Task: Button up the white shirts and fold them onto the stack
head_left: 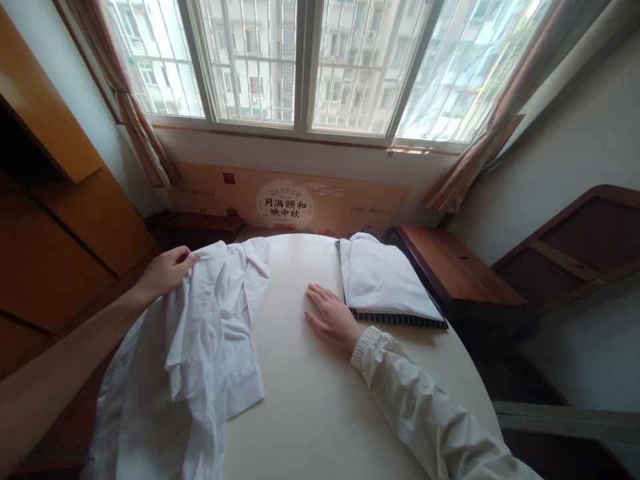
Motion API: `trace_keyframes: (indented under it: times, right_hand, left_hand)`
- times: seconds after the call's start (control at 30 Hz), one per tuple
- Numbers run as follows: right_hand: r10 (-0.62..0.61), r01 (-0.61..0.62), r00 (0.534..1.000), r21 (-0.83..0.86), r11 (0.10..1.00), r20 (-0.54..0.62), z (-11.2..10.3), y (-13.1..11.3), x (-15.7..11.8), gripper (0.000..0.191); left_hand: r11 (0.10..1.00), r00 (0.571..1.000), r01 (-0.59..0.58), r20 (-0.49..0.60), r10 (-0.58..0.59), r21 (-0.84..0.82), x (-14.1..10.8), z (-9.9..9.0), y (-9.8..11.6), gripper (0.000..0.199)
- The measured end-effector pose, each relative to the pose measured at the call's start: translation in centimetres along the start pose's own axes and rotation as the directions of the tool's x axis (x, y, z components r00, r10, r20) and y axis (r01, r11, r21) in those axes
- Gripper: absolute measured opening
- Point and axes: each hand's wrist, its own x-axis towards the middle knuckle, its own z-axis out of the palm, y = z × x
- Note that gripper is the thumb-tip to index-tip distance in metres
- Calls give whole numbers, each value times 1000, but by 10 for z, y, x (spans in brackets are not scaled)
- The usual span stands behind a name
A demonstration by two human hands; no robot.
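Glazing: pale-framed rectangular window [303,67]
Fabric: pinkish-brown hanging curtains [144,140]
Signage: beige printed banner [285,203]
Woodwork, left: orange-brown panelled cabinet [95,217]

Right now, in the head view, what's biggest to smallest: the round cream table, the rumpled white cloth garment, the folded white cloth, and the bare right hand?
1. Round cream table
2. Rumpled white cloth garment
3. Folded white cloth
4. Bare right hand

Loose cloth [210,320]: bottom edge cuts it from my view
Poster [330,207]: side lettering [371,210] too small for me
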Motion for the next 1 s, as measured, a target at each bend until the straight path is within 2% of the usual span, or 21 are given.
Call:
trace_keyframes:
  times: [0.07,0.17,0.3,0.43,0.53,0.6,0.7,0.83,0.9,1.0]
  right_hand:
    - [-3,3,1000,14,1000,-4,0,0,0,53]
    - [4,-2,999,73,997,-38,0,1,1,52]
    - [67,-32,987,232,972,-144,-3,0,0,56]
    - [169,-58,962,444,894,-215,-11,-6,3,58]
    - [307,-92,926,654,751,-221,-24,-7,19,59]
    - [430,-144,881,754,641,-198,-37,0,37,62]
    - [550,-244,827,809,535,-114,-53,17,63,67]
    - [566,-342,824,778,527,-21,-52,39,77,63]
    - [535,-352,845,762,544,9,-41,45,74,60]
    - [431,-288,903,751,594,6,-20,51,67,58]
  left_hand:
    - [982,996,-90,-18,88,-164,0,-2,16,40]
    - [910,986,-167,-47,162,-378,2,-1,46,41]
    - [802,955,-285,-89,281,-524,10,14,93,40]
    - [714,909,-395,-136,393,-577,15,46,139,38]
    - [689,901,-408,-143,410,-599,10,79,172,40]
    - [692,897,-408,-118,426,-596,4,103,188,40]
    - [725,901,-379,-52,430,-575,-10,139,201,37]
    - [757,886,-349,68,459,-553,-26,176,196,32]
    - [750,849,-354,145,509,-559,-30,185,189,31]
    - [702,759,-357,247,603,-616,-29,183,180,36]
